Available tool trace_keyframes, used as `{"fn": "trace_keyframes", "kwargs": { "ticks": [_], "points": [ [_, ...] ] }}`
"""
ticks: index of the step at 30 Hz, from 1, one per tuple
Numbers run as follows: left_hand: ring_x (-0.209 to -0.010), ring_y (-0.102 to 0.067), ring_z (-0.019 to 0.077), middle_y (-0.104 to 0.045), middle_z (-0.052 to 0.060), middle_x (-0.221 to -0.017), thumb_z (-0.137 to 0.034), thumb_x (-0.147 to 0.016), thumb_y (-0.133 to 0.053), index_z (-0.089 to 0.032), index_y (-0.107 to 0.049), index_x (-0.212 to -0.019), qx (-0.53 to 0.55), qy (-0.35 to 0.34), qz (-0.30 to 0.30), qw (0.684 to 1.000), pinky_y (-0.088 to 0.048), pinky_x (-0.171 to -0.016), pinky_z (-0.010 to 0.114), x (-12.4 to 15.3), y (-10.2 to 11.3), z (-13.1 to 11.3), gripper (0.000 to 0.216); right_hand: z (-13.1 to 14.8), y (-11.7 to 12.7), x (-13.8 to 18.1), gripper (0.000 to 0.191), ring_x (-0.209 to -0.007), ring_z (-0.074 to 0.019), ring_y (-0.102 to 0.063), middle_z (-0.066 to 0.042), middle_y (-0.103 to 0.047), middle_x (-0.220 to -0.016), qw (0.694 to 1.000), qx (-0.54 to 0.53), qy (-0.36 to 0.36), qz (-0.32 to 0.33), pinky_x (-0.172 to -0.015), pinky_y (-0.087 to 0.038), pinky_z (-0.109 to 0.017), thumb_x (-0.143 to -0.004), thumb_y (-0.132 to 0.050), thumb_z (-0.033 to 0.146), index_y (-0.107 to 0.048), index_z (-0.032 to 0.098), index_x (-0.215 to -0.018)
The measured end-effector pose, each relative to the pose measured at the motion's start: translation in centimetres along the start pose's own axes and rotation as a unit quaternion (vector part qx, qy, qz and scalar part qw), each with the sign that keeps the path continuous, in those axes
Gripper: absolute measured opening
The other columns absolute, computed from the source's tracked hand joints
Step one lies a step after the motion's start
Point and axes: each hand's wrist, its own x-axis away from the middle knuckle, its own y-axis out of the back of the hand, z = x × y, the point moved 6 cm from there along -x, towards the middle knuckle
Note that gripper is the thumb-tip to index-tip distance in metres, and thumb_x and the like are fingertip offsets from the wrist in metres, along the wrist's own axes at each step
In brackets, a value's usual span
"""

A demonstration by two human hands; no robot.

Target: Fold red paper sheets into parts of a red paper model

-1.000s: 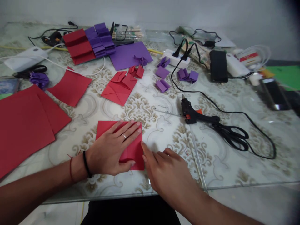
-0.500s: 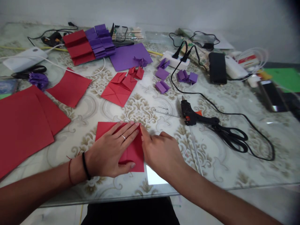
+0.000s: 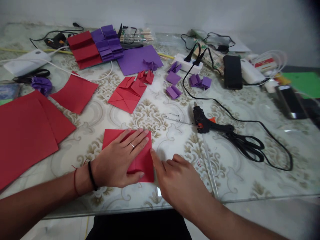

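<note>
A folded red paper sheet (image 3: 144,163) lies flat on the table in front of me, with a crease line showing near its middle. My left hand (image 3: 123,156) rests palm down on it, fingers stretched out, covering much of its left half. At the sheet's right edge, the index fingertip of my right hand (image 3: 173,176) touches the paper. The other fingers of that hand are curled in, and nothing shows in them. Beyond the sheet lies a folded red paper piece (image 3: 127,95).
Large red sheets (image 3: 27,133) lie at left. To the right are a black glue gun (image 3: 202,120), black scissors (image 3: 247,146) and a clear ruler (image 3: 208,166). Several small purple folded papers (image 3: 173,78) sit before a white power strip (image 3: 186,63). A looping black cord (image 3: 265,123) crosses the right side.
My right hand has slid toward me along the sheet's right edge, its index fingertip moving from the top corner to about halfway down. My left hand has stayed in place.
</note>
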Motion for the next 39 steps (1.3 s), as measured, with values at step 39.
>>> {"fn": "trace_keyframes", "kwargs": {
  "ticks": [39],
  "points": [
    [-0.142,-0.051,0.0278,-0.060,0.007,-0.151,-0.021,-0.104,-0.052,-0.024,-0.054,-0.147,0.043,-0.069,-0.010,0.997,-0.043,-0.115,0.046,2.9,2.7,-0.3,0.043,-4.0,1.3,3.9,0.031,-0.111,-0.0280,-0.065,-0.011,-0.072,-0.121,0.957,-0.222,-0.012,-0.186,-0.098,-0.048,-0.049,-0.094,-0.056,0.006,-0.074,0.022,-0.113]
  ]
}}
